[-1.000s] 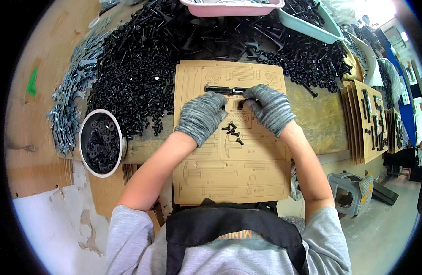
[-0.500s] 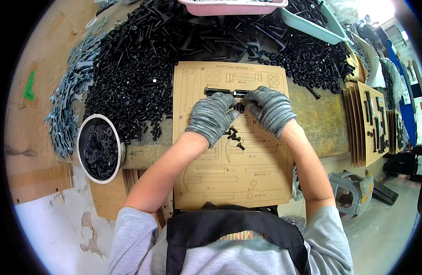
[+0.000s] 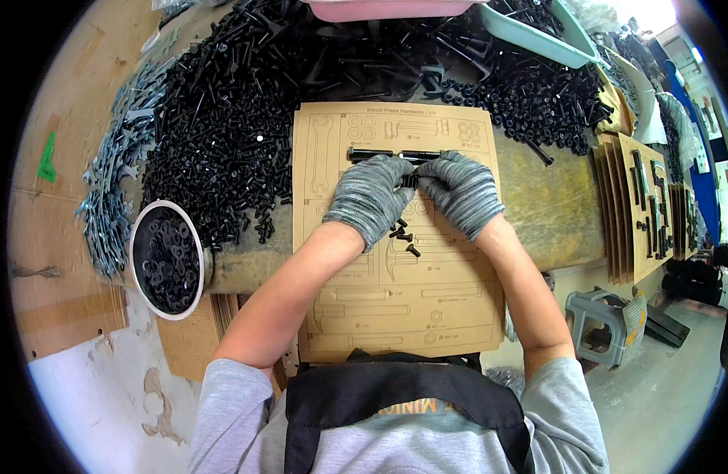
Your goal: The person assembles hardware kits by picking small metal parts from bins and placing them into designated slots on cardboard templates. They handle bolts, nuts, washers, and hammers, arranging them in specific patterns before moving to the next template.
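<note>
Both hands wear grey striped knit gloves and nearly meet over a brown cardboard sheet (image 3: 356, 296) printed with outlines of hardware. My left hand (image 3: 369, 192) is closed, fingertips against a small cluster of short black bolts (image 3: 410, 182). From the other side my right hand (image 3: 461, 192) pinches at the same cluster; the glove hides which fingers hold which bolt. Just beyond the fingers, two long black bolts (image 3: 370, 155) lie end to end across the sheet. Several loose short bolts (image 3: 412, 250) are scattered on the cardboard below the hands.
A large heap of black bolts (image 3: 221, 118) covers the table's far left, beside silvery flat metal parts (image 3: 111, 182). Black nuts (image 3: 538, 118) are piled at the right. A white-rimmed tub of washers (image 3: 200, 276) stands at the left edge. Pink (image 3: 395, 9) and mint (image 3: 538, 43) trays sit behind.
My fingers have come off the long bolts, which now lie uncovered in a row. Both hands have drawn slightly nearer me and closer together around the short bolts.
</note>
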`<action>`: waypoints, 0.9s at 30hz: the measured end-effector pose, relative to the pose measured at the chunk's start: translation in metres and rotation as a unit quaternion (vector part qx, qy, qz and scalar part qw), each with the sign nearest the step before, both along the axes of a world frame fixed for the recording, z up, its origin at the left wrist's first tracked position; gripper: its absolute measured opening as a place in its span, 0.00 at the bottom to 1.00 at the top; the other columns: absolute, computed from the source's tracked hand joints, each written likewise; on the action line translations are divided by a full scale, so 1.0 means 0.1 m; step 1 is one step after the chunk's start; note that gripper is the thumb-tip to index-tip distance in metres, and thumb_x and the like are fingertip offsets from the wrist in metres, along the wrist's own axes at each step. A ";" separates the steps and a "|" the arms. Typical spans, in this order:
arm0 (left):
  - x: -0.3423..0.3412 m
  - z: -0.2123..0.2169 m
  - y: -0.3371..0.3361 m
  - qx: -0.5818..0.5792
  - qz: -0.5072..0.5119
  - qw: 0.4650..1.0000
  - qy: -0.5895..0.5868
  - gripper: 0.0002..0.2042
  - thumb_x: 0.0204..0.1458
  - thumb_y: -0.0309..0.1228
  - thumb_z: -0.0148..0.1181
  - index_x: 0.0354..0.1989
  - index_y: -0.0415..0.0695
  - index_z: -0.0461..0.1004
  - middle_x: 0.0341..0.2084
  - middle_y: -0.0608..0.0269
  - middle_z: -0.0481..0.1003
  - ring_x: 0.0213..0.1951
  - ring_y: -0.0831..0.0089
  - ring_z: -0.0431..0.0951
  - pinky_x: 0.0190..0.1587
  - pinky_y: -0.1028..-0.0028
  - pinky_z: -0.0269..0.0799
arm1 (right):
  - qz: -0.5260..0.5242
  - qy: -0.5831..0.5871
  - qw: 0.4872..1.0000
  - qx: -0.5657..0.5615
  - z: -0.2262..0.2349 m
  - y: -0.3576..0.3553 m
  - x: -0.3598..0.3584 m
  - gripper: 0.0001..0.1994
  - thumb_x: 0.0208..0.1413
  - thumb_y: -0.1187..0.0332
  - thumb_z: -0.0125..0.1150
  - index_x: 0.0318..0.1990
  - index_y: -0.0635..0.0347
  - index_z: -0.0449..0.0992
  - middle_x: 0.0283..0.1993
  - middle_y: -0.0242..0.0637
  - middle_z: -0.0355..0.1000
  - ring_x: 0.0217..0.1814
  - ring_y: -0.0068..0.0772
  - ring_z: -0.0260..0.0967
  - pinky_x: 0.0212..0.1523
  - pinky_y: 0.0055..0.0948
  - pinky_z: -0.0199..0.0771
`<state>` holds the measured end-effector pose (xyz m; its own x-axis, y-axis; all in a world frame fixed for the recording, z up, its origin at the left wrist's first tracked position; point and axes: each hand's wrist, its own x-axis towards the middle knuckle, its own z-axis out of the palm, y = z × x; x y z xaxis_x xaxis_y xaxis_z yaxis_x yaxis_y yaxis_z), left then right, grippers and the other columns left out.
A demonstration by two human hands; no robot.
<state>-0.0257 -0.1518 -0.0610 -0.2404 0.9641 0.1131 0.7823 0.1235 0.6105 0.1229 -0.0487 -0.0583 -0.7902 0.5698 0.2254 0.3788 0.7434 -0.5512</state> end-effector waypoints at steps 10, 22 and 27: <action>-0.21 0.24 -0.41 -0.035 -0.028 0.998 -0.036 0.13 0.47 0.32 0.62 0.41 0.42 0.76 0.34 0.55 0.77 0.39 0.60 0.78 0.44 0.66 0.73 | 0.045 -0.011 0.999 -0.004 0.22 -0.16 0.11 0.07 0.51 0.67 0.61 0.37 0.55 0.79 0.34 0.40 0.75 0.36 0.44 0.73 0.39 0.37 0.74; -0.13 0.26 -0.53 -0.142 -0.117 0.983 -0.006 0.11 0.49 0.39 0.61 0.37 0.49 0.78 0.31 0.60 0.78 0.37 0.62 0.78 0.43 0.66 0.72 | 0.075 -0.130 0.988 0.030 0.26 -0.44 0.00 0.04 0.51 0.67 0.60 0.32 0.56 0.77 0.29 0.40 0.73 0.32 0.45 0.72 0.36 0.38 0.73; -0.18 0.28 -0.50 -0.128 -0.096 0.985 -0.068 0.11 0.50 0.37 0.59 0.37 0.45 0.78 0.33 0.57 0.79 0.38 0.60 0.78 0.45 0.66 0.72 | 0.027 -0.059 0.998 -0.005 0.23 -0.41 0.10 0.07 0.53 0.64 0.57 0.34 0.55 0.78 0.32 0.42 0.74 0.34 0.46 0.73 0.37 0.39 0.73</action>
<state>-0.0441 -0.2014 -0.0331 -0.0469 0.9860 -0.1600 0.7200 0.1444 0.6788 0.1334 -0.0900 -0.0353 -0.8406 0.5274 0.1235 0.4012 0.7594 -0.5123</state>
